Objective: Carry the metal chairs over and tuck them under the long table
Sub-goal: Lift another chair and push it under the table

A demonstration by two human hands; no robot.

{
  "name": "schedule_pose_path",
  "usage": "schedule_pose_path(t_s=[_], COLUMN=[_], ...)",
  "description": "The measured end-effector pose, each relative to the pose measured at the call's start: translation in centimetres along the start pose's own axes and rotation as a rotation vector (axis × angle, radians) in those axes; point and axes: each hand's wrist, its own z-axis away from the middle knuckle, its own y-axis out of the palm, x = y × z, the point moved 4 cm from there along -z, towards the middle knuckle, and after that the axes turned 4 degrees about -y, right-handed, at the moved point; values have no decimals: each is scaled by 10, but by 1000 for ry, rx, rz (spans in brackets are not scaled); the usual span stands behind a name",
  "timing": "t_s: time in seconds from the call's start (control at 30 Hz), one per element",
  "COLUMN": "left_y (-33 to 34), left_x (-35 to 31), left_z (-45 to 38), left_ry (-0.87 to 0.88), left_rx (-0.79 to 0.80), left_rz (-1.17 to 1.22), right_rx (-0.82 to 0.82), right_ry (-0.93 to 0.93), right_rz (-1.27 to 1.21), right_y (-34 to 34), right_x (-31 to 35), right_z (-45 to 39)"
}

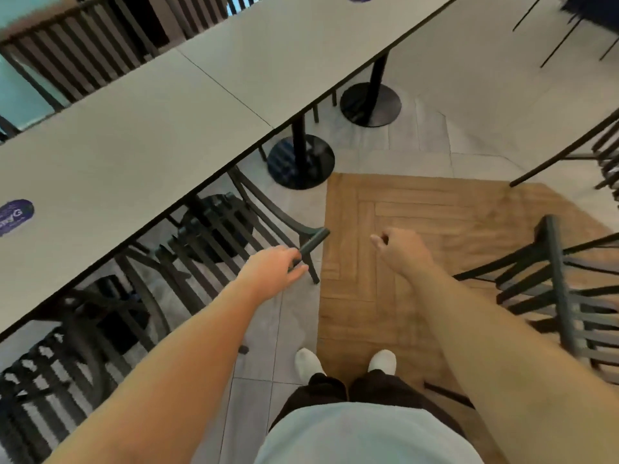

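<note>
We've got one slatted metal chair (214, 236) mostly tucked under the long counter (140, 135) on the left, and another further left looks tucked too — so we'd say partway done. Our left hand (271, 266) pinches the end of its dark tubular top rail, fingers curled round it. Our right hand (400, 246) is loosely curled, holding nothing. Another dark slatted chair (556, 296) sits out on the wood-look floor on the right, probably next — smooth pale countertop, round black pedestal bases

Floor (418, 135), grey tile with wood-pattern panel (418, 212), bearing round black table bases (301, 162), slatted metal chairs (214, 236), person's white shoes (308, 361)
</note>
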Motion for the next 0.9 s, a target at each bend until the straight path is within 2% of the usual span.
schedule_pose_path(t_s=[0.23, 0.43, 0.67, 0.77, 0.9], left_y=[12, 37, 69, 82, 96], left_x=[-117, -222, -346, -399, -458], left_z=[-49, -77, -104, -113, -133], left_ry=[222, 391, 637, 744, 897], left_rx=[45, 140, 208, 248, 281], left_rz=[-73, -169, -191, -216, -271], right_rx=[-39, -100, -350, -321, -179], right_ry=[246, 425, 593, 680, 800], right_rz=[-4, -136, -208, -266, -344], right_y=[-31, -62, -92, -84, -61], right_x=[-110, -209, -299, -331, -358], right_z=[46, 92, 165, 195, 222])
